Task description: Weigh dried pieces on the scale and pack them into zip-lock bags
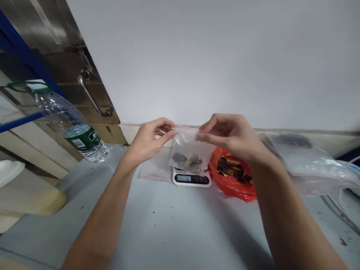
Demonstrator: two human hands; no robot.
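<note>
Between my hands hangs a clear zip bag point(187, 144) with a red seal line and several dark and brown dried pieces in its bottom. My left hand point(152, 138) pinches its upper left corner between thumb and fingers. At the upper right, my right hand point(230, 135) grips the seal edge. Right behind and below the bag is a small white digital scale point(192, 180), its display reading 0.0; whether the bag touches it I cannot tell. A red plastic bag point(232, 191) of dark dried slices lies open beside the scale, partly behind my right wrist.
Flat on the table point(157, 232) left of the scale lies another zip bag point(154, 172). Larger clear bags point(309, 161) sit at the right near a white cable point(340, 210). A water bottle point(81, 131) stands at the left, and a white wall point(213, 56) rises behind.
</note>
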